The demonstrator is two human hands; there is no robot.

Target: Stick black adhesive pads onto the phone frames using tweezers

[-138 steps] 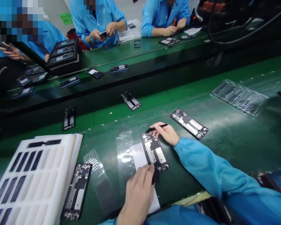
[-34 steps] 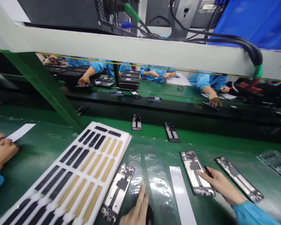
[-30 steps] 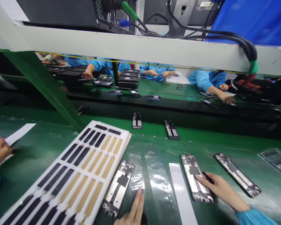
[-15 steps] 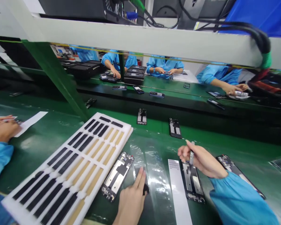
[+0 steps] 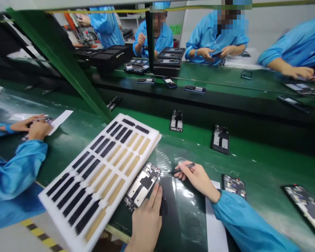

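My left hand (image 5: pixel 146 224) rests at the bottom middle, its fingertips on a clear film sheet (image 5: pixel 177 206) and a narrow black strip (image 5: pixel 163 206) held at its thumb side. Just left of it lies a phone mid-frame (image 5: pixel 143 185) with a metal plate and black tape. My right hand (image 5: pixel 196 178) is shut on slim black tweezers (image 5: pixel 183 168), whose tip is close to that mid-frame. Below the sleeve lies a white paper strip (image 5: pixel 214 224). Another mid-frame (image 5: pixel 234 185) sits right of my right hand.
A white foam tray (image 5: pixel 154 140) of black and tan strips lies left of my hands. A co-worker's hands (image 5: pixel 36 126) work at far left. Bare phone frames (image 5: pixel 176 120) lie on the green belt. A green brace (image 5: pixel 60 66) stands beyond; more workers sit across.
My right hand has moved left, away from the mid-frame it was over, towards the mid-frame by the tray, with the tweezers now lying flatter. The view has tilted up and swung, and the film sheet looks darker.
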